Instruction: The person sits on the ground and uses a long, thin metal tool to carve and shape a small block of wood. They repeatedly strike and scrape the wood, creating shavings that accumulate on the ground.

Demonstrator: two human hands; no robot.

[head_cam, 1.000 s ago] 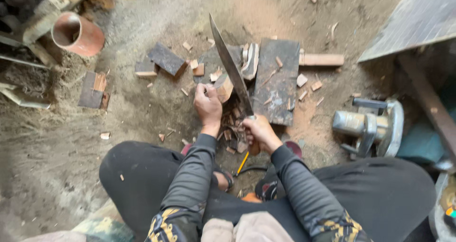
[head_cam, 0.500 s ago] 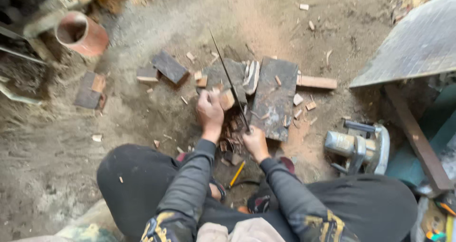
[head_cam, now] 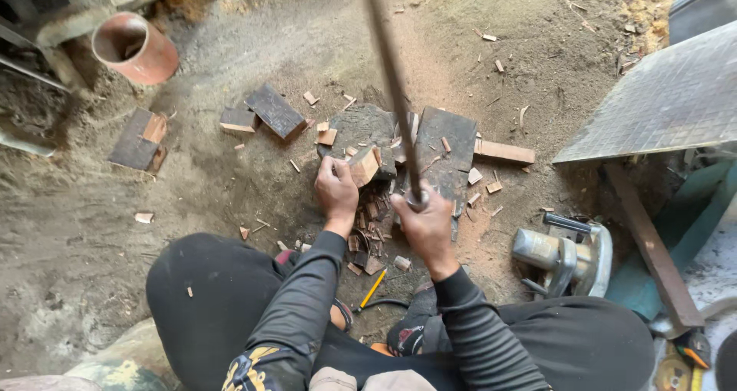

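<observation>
My left hand [head_cam: 336, 191] grips a small block of reddish wood [head_cam: 364, 165], holding it on a dark chopping stump [head_cam: 361, 126] set in the dirt. Raised above it, my right hand [head_cam: 424, 224] is closed around the handle of a long machete [head_cam: 391, 76]. The blade points up toward the camera, edge-on, and runs out of the top of the view. A heap of wood chips [head_cam: 368, 234] lies between my hands and my knees.
A dark flat board [head_cam: 449, 149] and a wood strip [head_cam: 503, 152] lie right of the stump. Dark blocks [head_cam: 274, 111] sit at its left, a clay pot [head_cam: 135, 48] far left. A circular saw [head_cam: 564, 254] rests at right below a grey sheet [head_cam: 660, 107]. A yellow pencil [head_cam: 373, 290] lies by my feet.
The machete has swung up from a slant over the block to nearly vertical. My right hand rose with it. The left hand stays on the wood block.
</observation>
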